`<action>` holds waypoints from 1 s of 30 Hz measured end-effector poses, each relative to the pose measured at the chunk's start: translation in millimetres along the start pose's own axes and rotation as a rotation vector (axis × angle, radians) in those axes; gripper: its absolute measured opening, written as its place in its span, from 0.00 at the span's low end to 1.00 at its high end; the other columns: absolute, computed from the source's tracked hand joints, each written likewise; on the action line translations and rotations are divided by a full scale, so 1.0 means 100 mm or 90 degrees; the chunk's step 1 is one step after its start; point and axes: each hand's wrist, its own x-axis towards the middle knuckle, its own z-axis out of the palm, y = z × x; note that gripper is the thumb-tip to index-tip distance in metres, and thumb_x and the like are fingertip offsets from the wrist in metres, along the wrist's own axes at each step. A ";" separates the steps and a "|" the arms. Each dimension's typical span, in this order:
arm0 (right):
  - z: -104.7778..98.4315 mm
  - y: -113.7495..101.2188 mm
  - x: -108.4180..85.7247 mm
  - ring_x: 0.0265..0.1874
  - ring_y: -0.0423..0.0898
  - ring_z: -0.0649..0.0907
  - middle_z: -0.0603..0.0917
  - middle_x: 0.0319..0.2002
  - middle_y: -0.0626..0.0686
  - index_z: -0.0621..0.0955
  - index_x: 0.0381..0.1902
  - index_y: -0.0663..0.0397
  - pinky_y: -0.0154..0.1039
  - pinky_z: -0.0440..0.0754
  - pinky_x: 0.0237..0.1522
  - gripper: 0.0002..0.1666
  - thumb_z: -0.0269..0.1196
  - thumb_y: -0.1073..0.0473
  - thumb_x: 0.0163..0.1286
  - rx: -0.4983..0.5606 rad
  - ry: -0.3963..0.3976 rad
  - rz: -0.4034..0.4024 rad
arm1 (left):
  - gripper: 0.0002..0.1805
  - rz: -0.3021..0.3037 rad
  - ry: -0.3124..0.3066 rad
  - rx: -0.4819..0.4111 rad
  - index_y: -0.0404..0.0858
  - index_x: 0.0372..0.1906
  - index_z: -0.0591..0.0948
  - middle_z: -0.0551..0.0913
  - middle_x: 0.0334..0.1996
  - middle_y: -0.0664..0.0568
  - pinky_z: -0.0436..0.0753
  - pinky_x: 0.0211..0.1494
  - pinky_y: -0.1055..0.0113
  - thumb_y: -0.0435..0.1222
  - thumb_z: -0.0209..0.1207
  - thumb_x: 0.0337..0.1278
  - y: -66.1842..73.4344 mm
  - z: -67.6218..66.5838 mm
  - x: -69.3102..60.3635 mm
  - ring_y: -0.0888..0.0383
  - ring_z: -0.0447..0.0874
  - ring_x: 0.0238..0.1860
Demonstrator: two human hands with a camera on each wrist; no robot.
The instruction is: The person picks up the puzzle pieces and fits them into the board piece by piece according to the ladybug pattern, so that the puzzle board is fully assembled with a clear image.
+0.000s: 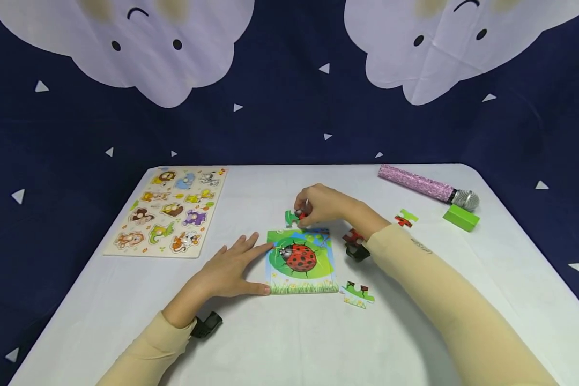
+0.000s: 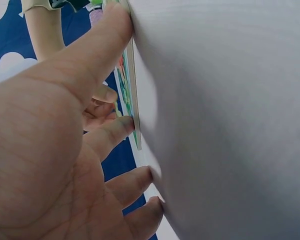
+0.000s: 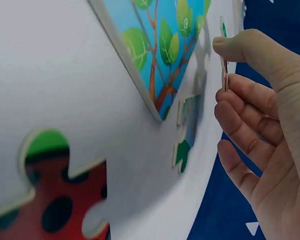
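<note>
The ladybug puzzle board [image 1: 303,279] lies on the white table. My left hand [image 1: 229,271] rests at its left side, fingers spread, with the thumb and index fingertip touching the edge. Just beyond the board's far edge, my right hand [image 1: 325,205] pinches a jigsaw piece [image 3: 224,57] between thumb and fingers, holding it off the table. That piece looks green with some red in the head view. A blue and green piece [image 3: 188,125] lies by the board's far corner. The red spotted piece [image 3: 52,200] sits to the board's right, partly behind my right wrist in the head view.
A green and white piece [image 1: 357,295] lies near the board's right front corner, a red and green one [image 1: 406,217] farther right. An animal peg puzzle [image 1: 166,214] is at the left. A pink glittery microphone [image 1: 417,181] and green block [image 1: 460,217] are back right.
</note>
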 end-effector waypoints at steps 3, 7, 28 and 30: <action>-0.03 0.00 -0.04 0.39 0.43 0.86 0.90 0.47 0.50 0.89 0.52 0.51 0.43 0.87 0.48 0.20 0.79 0.52 0.65 -0.009 0.011 -0.027 | 0.55 -0.002 -0.003 0.001 0.53 0.85 0.64 0.53 0.87 0.38 0.56 0.80 0.22 0.64 0.74 0.55 0.00 -0.01 -0.01 0.30 0.50 0.86; -0.05 0.00 -0.10 0.39 0.44 0.85 0.89 0.45 0.51 0.89 0.53 0.52 0.43 0.86 0.47 0.19 0.78 0.54 0.65 -0.022 0.029 -0.063 | 0.56 -0.003 -0.009 0.008 0.53 0.85 0.64 0.53 0.87 0.38 0.57 0.80 0.22 0.65 0.73 0.55 0.00 -0.04 -0.02 0.30 0.51 0.86; 0.00 -0.22 -0.51 0.44 0.42 0.86 0.91 0.49 0.46 0.89 0.54 0.48 0.41 0.86 0.47 0.19 0.76 0.52 0.66 -0.010 0.013 -0.104 | 0.56 0.001 -0.009 0.022 0.53 0.85 0.64 0.54 0.87 0.37 0.59 0.80 0.23 0.65 0.73 0.55 0.03 -0.04 -0.01 0.30 0.52 0.86; 0.03 -0.22 -0.54 0.44 0.41 0.87 0.92 0.48 0.46 0.89 0.54 0.49 0.41 0.87 0.48 0.20 0.77 0.52 0.66 -0.005 0.013 -0.105 | 0.56 0.000 -0.009 0.024 0.54 0.85 0.64 0.54 0.87 0.38 0.59 0.80 0.24 0.66 0.73 0.55 0.03 -0.04 -0.01 0.30 0.52 0.86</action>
